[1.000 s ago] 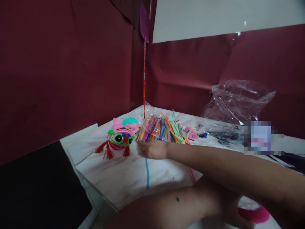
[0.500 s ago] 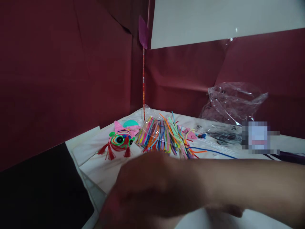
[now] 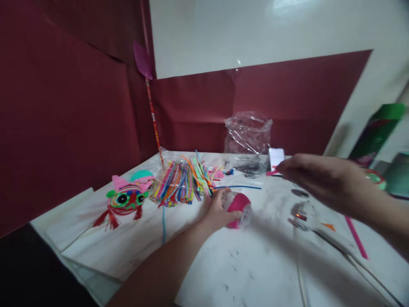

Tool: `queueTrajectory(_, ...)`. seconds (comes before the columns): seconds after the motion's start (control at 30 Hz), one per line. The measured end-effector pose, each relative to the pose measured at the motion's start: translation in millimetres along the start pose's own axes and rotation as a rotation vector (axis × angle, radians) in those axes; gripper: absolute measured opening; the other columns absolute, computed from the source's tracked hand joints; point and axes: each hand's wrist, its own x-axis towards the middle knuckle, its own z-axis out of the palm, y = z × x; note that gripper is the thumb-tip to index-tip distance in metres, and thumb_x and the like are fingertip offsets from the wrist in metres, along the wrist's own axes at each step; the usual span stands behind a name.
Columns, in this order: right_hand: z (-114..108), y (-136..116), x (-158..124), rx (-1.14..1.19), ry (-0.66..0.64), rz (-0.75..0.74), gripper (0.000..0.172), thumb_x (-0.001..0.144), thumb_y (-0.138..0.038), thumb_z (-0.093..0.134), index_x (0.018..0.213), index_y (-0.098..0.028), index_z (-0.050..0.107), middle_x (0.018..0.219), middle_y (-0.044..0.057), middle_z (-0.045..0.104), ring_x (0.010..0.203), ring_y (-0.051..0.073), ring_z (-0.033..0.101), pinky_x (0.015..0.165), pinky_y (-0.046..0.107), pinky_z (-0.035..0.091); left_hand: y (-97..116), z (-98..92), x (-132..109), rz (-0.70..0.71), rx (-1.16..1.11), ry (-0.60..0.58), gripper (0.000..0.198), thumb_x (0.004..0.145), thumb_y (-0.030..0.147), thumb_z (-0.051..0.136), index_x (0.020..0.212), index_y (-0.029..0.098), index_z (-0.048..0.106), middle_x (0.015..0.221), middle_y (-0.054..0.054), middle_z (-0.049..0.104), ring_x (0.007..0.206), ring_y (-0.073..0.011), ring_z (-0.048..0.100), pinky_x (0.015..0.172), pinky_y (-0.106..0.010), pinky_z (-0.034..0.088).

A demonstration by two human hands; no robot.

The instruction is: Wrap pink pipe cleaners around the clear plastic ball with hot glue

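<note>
My left hand (image 3: 220,212) is wrapped round a clear, rounded plastic object with a wide pink band (image 3: 237,209), low over the white table. My right hand (image 3: 315,175) is raised at the right, its fingers pressed together on a short pink strip (image 3: 272,172) that pokes out from the fingertips. Below that hand, a hot glue gun (image 3: 315,221) lies on its side with a small orange glow on it. A longer pink strip (image 3: 356,238) lies to the right of the gun.
Further left sits a colourful mask-like ornament (image 3: 126,199) with red tassels. Bundles of coloured pipe cleaners (image 3: 175,183) lie behind my left hand. A clear plastic bag (image 3: 249,133), a phone (image 3: 276,157) and a purple-topped stick (image 3: 153,115) stand at the back.
The view has swung right, bringing the glue gun into sight. One arm was blurred across the front; now my hands are apart, with the pink-banded object and the pink strip showing.
</note>
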Motion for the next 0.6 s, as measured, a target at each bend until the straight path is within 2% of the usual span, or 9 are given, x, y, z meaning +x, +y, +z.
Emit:
queueTrajectory(0.07,12.2,11.8,-26.6,0.11,-0.194,-0.032,0.032,0.1,-0.044,0.042,0.088,-0.024,0.065,0.075,0.005,0.071,0.065,0.017,0.068,0.057,0.026,0.052,7.1,-0.2,0.1,-0.006,0.029,-0.019,0.071,0.053,0.019,0.08,0.117,0.021,0.051,0.116,-0.007,0.057,0.102,-0.0244,0.059,0.087,-0.036,0.049)
queueTrajectory(0.2,41.9,27.8,-53.9,0.135,-0.287,-0.068,0.03,0.099,-0.028,0.041,0.092,-0.022,0.068,0.079,0.008,0.069,0.07,0.02,0.068,0.059,0.029,0.051,18.4,-0.7,-2.3,-0.019,0.106,-0.079,0.07,0.055,0.021,0.078,0.119,0.019,0.049,0.112,-0.006,0.057,0.101,-0.0232,0.058,0.085,-0.033,0.047)
queueTrajectory(0.4,77.0,30.0,-62.9,0.198,-0.338,-0.06,0.022,0.096,-0.018,0.045,0.093,-0.019,0.067,0.09,0.009,0.07,0.075,0.017,0.069,0.066,0.026,0.052,16.7,-6.5,1.0,-0.013,0.112,-0.128,0.077,0.052,0.031,0.084,0.12,0.02,0.05,0.111,-0.006,0.058,0.099,-0.0242,0.059,0.084,-0.033,0.048)
queueTrajectory(0.6,88.8,31.3,-71.4,0.27,-0.347,-0.056,0.021,0.094,-0.013,0.048,0.098,-0.019,0.067,0.096,0.01,0.071,0.083,0.017,0.07,0.073,0.026,0.054,11.2,-8.3,6.4,-0.005,0.124,-0.157,0.082,0.051,0.041,0.087,0.12,0.02,0.048,0.115,-0.007,0.056,0.1,-0.0251,0.06,0.087,-0.035,0.049)
